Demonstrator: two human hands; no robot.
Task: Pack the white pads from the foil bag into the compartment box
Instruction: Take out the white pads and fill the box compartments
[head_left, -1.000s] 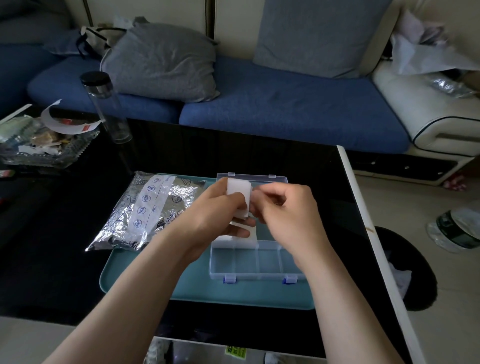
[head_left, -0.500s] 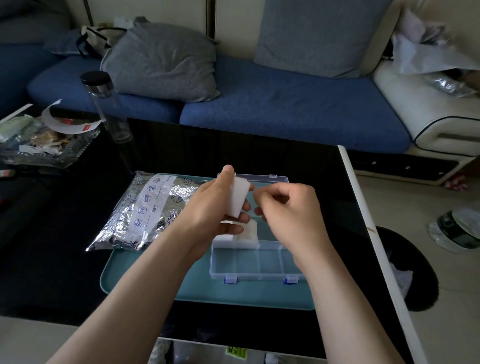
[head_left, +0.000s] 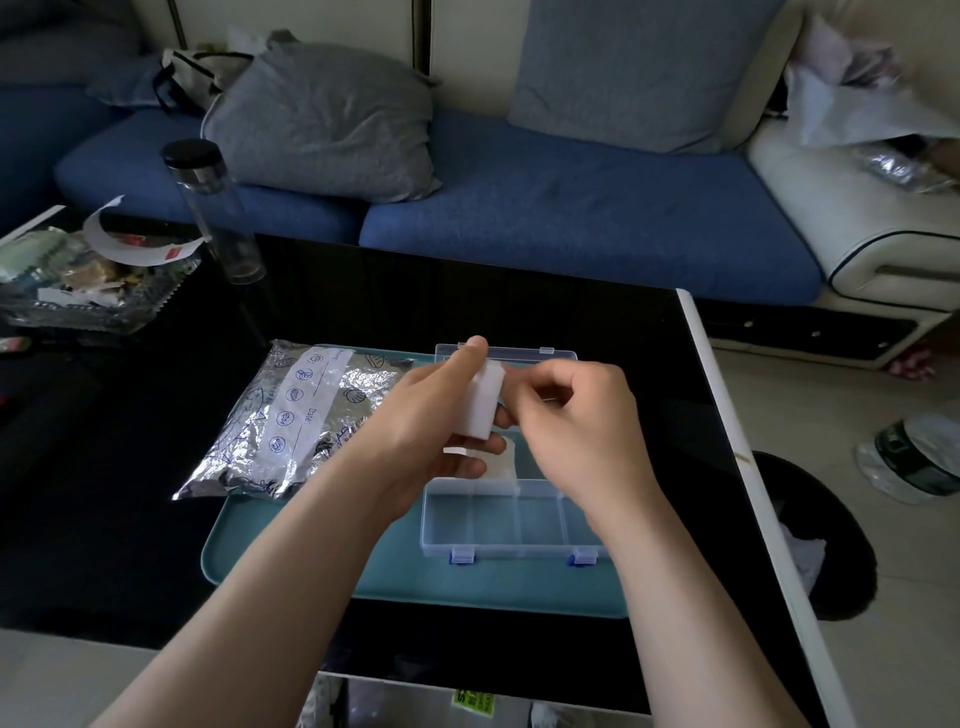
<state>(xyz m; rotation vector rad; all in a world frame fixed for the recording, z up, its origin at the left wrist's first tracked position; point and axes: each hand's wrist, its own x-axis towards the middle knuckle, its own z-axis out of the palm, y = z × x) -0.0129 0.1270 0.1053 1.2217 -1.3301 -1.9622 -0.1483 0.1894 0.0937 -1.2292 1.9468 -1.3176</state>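
Looking across the bench (head_left: 467, 312), I see the foil bag (head_left: 291, 421) left of my left hand (head_left: 431, 415) and the compartment box (head_left: 498, 519) beneath both hands. My left hand grips a white pad (head_left: 480, 402); my right hand (head_left: 576, 415) curls beside it, hold unclear.

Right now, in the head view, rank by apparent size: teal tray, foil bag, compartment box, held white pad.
1. teal tray
2 and 3. foil bag and the open compartment box look about alike; the box is partly hidden, so unranked
4. white pad, held in the left hand
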